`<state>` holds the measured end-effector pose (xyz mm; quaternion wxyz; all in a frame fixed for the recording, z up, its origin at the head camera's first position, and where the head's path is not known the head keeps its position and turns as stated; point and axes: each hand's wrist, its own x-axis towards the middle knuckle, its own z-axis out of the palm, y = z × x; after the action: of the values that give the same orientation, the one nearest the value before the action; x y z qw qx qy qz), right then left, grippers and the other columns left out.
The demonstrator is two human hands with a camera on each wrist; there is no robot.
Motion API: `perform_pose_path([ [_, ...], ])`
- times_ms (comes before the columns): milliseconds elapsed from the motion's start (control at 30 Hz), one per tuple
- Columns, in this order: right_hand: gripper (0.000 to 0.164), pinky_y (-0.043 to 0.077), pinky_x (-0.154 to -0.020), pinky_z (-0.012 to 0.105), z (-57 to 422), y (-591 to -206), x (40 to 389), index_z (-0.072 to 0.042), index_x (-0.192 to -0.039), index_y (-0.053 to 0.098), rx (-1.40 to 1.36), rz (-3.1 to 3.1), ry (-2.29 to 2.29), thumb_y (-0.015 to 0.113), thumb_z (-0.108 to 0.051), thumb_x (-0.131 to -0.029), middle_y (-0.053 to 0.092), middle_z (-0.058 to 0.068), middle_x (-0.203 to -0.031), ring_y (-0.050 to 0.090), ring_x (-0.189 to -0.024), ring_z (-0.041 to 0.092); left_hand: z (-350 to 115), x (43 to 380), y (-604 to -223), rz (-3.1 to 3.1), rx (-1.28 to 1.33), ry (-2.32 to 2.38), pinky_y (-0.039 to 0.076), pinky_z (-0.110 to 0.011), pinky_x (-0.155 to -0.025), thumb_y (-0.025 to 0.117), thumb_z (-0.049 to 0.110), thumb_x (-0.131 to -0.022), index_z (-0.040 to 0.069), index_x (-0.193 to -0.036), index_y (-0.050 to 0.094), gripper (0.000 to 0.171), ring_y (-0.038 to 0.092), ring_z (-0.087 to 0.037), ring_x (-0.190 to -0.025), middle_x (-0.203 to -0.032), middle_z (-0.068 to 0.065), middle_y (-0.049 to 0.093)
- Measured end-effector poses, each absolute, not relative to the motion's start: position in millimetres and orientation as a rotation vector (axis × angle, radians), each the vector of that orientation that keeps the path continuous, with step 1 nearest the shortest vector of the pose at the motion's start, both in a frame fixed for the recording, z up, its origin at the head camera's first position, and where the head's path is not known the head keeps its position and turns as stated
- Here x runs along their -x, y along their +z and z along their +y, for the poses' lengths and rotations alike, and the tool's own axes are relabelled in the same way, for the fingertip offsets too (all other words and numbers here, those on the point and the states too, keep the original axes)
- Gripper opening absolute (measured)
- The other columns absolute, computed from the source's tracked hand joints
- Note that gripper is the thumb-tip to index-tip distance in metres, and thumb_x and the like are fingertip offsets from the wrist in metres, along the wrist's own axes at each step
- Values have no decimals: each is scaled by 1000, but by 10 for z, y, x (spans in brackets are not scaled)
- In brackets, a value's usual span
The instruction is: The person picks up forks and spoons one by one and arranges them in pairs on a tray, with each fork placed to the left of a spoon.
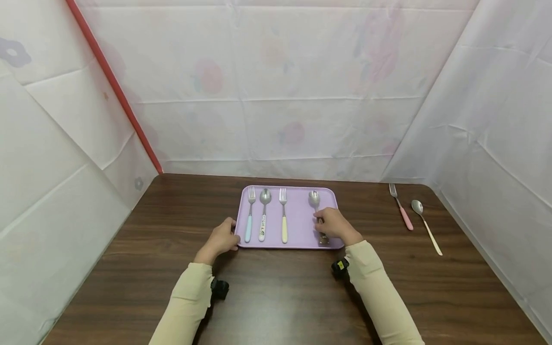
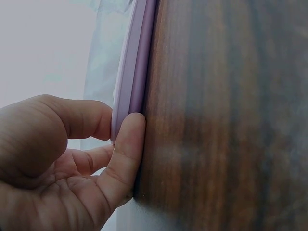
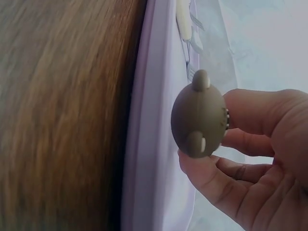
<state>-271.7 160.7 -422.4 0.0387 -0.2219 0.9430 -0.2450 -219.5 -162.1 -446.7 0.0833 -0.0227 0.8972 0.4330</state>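
Hands (image 1: 222,235) apart, on tray (image 1: 299,225) and spoon (image 1: 314,197)

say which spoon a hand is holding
The brown-ended spoon, in the right hand; the white-handled spoon lies on the tray, the cream-handled spoon on the table, both untouched.

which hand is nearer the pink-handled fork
Right. The right hand holds a spoon over the tray, to the left of the pink-handled fork; the left hand grips the tray's near left corner, farther off.
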Motion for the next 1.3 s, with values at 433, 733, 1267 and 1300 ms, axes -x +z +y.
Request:
perform_pose_path([
  [433, 3, 32, -46, 22, 1401, -4244, 2802, -2, -72, 61, 787, 2882, -720, 63, 0, -74, 37, -6, -53, 39, -51, 9, -1636, 2168, -4456, 2661, 47, 1338, 54, -32, -54, 52, -6, -76, -10, -117, 42, 43, 62, -21, -59, -82, -18, 56],
  [733, 4, 36, -48, 22, 1212, -4281, 2863, 0, -78, 65, 721, 2894, -737, 64, -2, -75, 44, -3, -55, 43, -53, 10, -1633, 2184, -4455, 2647, 60, 1348, 55, -32, -56, 53, -5, -77, -10, -118, 42, 43, 62, -21, -61, -89, -21, 55],
  [1267, 30, 34, -42, 20, 1004, -4300, 2906, -10, -55, 44, 666, 2904, -710, 65, -1, -74, 42, -4, -49, 42, -47, 9, -1621, 2199, -4453, 2669, 67, 1317, 55, -31, -55, 53, -6, -76, -9, -117, 43, 42, 61, -19, -59, -85, -18, 55],
  [1300, 29, 34, -43, 21, 999, -4296, 2912, -10, -55, 44, 656, 2904, -699, 65, -2, -74, 43, -4, -49, 42, -47, 9, -1621, 2199, -4450, 2668, 68, 1318, 55, -31, -55, 53, -6, -76, -9, -117, 43, 43, 61, -19, -59, -84, -18, 55],
])
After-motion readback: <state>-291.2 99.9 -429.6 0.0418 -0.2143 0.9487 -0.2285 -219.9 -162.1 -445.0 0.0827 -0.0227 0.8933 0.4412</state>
